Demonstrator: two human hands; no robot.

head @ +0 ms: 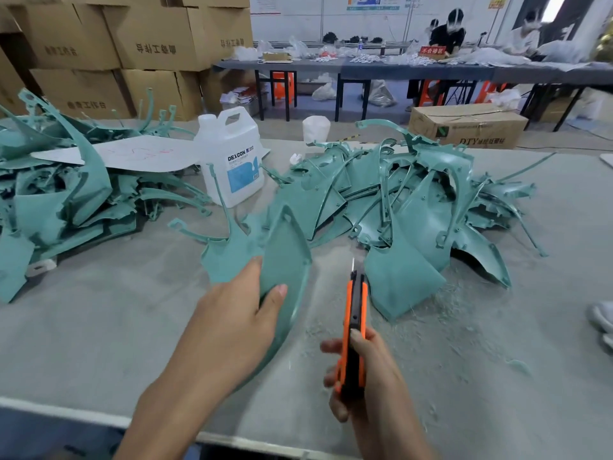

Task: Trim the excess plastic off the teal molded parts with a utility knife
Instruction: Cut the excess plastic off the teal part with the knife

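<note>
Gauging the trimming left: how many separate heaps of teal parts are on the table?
2. The left heap lies left of the white jug; the right heap lies right of it. A single part is held in the left hand. More may lie beyond the frame.

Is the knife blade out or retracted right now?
Out: a thin blade sticks past the nose of the utility knife.

A curved teal molded part (285, 260) stood tilted near the worktable's (99, 327) front edge, an orange utility knife (355, 330) beside it, blade extended.
</note>
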